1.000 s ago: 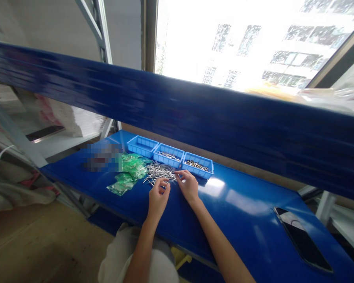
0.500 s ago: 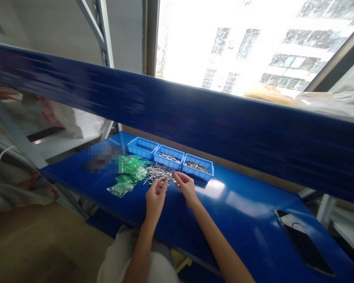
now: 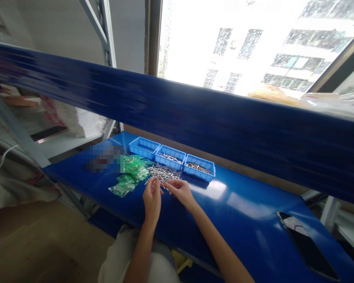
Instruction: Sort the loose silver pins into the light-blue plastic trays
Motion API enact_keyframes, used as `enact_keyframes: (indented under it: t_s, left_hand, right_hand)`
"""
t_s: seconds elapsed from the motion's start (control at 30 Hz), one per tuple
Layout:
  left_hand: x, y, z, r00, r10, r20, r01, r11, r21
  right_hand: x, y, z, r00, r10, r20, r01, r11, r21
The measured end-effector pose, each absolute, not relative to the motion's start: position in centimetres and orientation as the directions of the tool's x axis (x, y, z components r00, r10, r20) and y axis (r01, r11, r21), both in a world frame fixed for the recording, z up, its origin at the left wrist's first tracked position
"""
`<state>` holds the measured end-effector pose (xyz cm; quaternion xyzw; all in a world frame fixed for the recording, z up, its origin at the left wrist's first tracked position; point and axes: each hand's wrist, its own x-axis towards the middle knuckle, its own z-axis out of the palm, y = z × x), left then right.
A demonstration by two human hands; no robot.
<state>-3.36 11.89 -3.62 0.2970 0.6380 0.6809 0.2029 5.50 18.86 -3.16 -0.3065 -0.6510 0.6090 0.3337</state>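
Observation:
A loose pile of thin silver metal pins (image 3: 164, 172) lies on the blue tabletop, just beyond both hands. My left hand (image 3: 152, 198) is at the near edge of the pile, its fingers curled and closed; whatever they hold is hidden. Coming in from the right, my right hand (image 3: 180, 192) pinches with thumb and fingers close to the left fingertips. Small silver pin ends glint under the right fingers. Left of the pile are several green-and-clear plastic packets (image 3: 132, 169), overlapping one another.
Behind the pile stand a blue bin (image 3: 144, 155) with no contents visible, a middle bin (image 3: 170, 162) of silver pins and a right bin (image 3: 199, 174) of darker, brassy pins. A phone (image 3: 306, 243) lies at the right. A blue shelf beam (image 3: 177, 106) crosses above the table (image 3: 238, 224).
My right hand has moved left from the pile's right side and now meets my left hand. The left fingers have drawn closer together. The view has shifted slightly.

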Motion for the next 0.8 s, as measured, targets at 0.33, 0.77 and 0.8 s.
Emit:
enact_keyframes:
  t_s: [0.33, 0.77, 0.8]
  left_hand:
    - [-3.1, 11.9, -3.3, -0.759, 0.631, 0.161, 0.109, -0.121, 0.987]
    - [-2.3, 12.5, -4.3, -0.550, 0.822, 0.147, 0.190, -0.049, 0.981]
    - [-2.3, 12.5, -4.3, -0.561, 0.815, 0.143, 0.181, -0.048, 0.982]
  right_hand:
    - [5.8, 19.2, -3.3, -0.598, 0.796, 0.091, -0.002, 0.113, -0.994]
    - [6.5, 20.4, -3.0, -0.476, 0.875, 0.084, -0.063, 0.061, -0.996]
    - [6.5, 20.5, -3.1, -0.469, 0.879, 0.084, -0.063, 0.061, -0.996]
